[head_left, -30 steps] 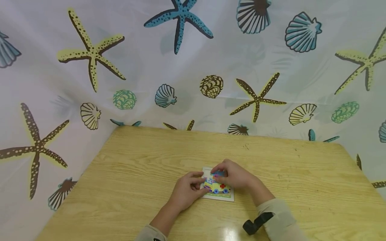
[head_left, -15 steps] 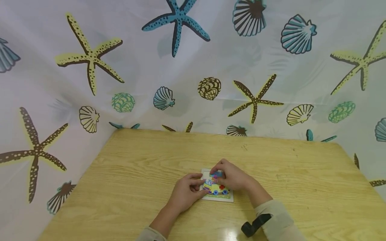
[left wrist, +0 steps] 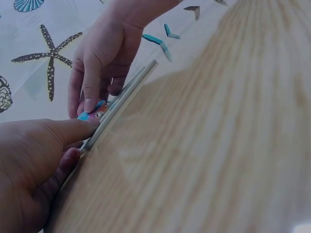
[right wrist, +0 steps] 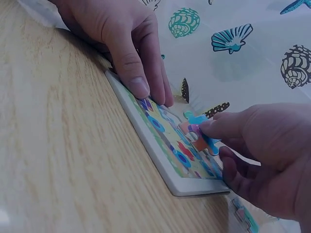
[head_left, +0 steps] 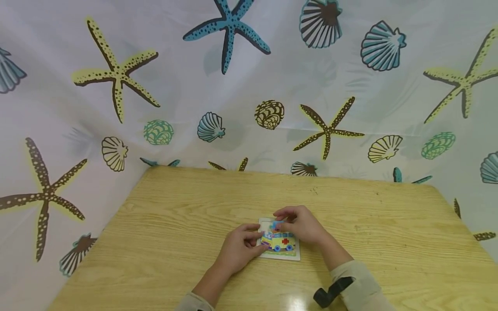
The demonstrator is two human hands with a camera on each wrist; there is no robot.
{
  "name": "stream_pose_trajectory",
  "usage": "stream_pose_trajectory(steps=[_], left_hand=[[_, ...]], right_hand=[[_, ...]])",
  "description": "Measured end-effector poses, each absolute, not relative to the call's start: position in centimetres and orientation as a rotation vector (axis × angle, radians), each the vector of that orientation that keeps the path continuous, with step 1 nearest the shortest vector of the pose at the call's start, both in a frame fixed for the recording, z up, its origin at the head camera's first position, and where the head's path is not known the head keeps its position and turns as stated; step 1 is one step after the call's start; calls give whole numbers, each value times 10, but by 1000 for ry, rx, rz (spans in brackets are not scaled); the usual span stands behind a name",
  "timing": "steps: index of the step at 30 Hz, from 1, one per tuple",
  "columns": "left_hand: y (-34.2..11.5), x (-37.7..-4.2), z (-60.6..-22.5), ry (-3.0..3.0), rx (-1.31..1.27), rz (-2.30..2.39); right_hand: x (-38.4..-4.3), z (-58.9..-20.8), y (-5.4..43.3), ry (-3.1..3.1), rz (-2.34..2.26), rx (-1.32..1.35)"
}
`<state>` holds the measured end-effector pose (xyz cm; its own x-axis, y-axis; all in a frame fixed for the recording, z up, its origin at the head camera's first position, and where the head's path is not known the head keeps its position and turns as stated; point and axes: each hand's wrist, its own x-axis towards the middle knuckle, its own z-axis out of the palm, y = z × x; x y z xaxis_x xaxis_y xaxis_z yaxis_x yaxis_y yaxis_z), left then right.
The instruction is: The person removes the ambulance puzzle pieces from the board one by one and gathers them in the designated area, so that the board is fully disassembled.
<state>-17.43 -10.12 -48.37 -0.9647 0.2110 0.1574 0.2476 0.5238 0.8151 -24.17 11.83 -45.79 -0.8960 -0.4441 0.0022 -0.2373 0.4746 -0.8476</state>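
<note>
One puzzle board [head_left: 281, 242] lies flat near the table's [head_left: 175, 224] front edge, midway between its left and right edges. The left hand [head_left: 239, 246] presses straight fingers on the board's left edge, its grip open. The right hand [head_left: 301, 224] pinches one blue puzzle piece [right wrist: 200, 127] over the board's far side. Bare wood surrounds the board on all sides.

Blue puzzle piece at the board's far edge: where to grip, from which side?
Pinch the blue piece by its raised far end, from above on the right, probably. It sits tilted, not seated in the puzzle board; the left hand blocks the left edge.
</note>
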Motion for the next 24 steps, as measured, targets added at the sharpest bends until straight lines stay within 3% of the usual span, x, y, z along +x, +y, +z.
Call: stream_pose_trajectory(steps=[13,24], left_hand=[[-104,-173,-487,-2688,-409,-1460],[-102,-175,-484,-2691,-404,-1463]], right_hand=[[-241,-461,124,2498,-1344,-574],[-242,-453,144,2342,-1551,-330]])
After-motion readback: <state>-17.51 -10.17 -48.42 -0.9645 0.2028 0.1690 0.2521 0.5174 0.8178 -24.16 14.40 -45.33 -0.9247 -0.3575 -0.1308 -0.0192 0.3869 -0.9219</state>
